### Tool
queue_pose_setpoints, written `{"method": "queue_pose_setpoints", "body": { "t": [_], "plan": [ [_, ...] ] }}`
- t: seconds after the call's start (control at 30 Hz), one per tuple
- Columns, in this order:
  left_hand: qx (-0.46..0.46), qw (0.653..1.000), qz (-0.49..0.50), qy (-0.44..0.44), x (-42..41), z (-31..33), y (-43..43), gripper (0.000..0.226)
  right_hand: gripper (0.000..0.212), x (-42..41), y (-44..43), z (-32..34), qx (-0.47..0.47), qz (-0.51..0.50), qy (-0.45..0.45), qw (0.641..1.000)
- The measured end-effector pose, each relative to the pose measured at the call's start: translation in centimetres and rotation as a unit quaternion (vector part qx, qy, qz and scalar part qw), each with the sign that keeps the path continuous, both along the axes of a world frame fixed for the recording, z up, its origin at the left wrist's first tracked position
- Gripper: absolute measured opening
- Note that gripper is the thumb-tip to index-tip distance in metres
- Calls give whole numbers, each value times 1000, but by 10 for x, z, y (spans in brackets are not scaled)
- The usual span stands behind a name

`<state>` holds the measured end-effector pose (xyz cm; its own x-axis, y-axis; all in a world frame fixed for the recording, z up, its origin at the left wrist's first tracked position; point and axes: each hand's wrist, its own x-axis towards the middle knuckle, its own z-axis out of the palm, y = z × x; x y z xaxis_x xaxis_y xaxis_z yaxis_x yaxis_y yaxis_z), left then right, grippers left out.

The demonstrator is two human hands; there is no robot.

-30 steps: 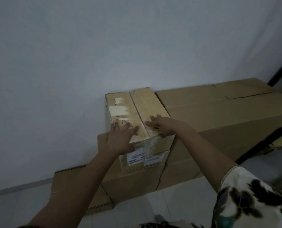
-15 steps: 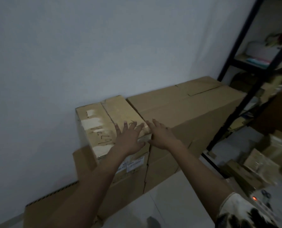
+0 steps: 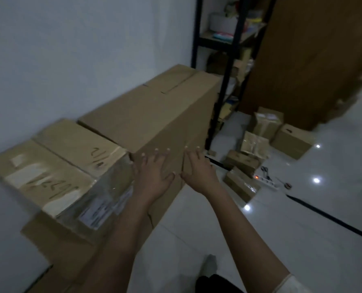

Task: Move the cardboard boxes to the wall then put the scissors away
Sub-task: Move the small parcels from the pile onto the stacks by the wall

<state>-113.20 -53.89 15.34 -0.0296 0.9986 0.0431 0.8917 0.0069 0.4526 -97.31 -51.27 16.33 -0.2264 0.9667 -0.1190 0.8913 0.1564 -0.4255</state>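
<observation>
Left hand (image 3: 152, 174): arm outstretched, fingers spread, palm flat on the long box (image 3: 154, 115), gripping nothing.
Right hand (image 3: 199, 172): alongside, fingers likewise spread, empty.

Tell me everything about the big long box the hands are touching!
The long cardboard box is plain brown, closed, with a flap seam on top. It lies lengthwise against the white wall, its far end by the black shelf rack. A smaller taped box sits against its near end. The left hand and right hand rest open on its front side.
</observation>
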Motion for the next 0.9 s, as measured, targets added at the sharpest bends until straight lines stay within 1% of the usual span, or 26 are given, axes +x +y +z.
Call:
{"method": "queue_pose_setpoints", "body": {
  "t": [0.07, 0.13, 0.3, 0.43, 0.7, 0.8, 0.9],
  "plan": [
    [-21, 1000, -16, 1, 26, -2, 0, 71, 80, 25, -4, 0, 6, -29, 10, 1000],
    [-33, 998, -54, -14, 59, 4, 5, 70, 79, 58, -6, 3, 6, -61, 20, 998],
    [-23, 990, -136, -22, 141, 19, 27, 67, 77, 140, -1, 11, -1, -144, 35, 989],
    [-18, 985, -172, -25, 206, 21, 46, 68, 77, 199, 6, 10, -10, -179, 31, 983],
    [-31, 976, -213, 13, 319, 16, 86, 67, 79, 309, 36, -3, -36, -191, 17, 981],
    [-37, 974, -224, 25, 359, 9, 107, 66, 77, 347, 52, 2, -37, -182, -20, 982],
    [-45, 969, -240, 21, 401, -2, 122, 68, 81, 395, 68, 4, -45, -174, -77, 981]
  ]
}}
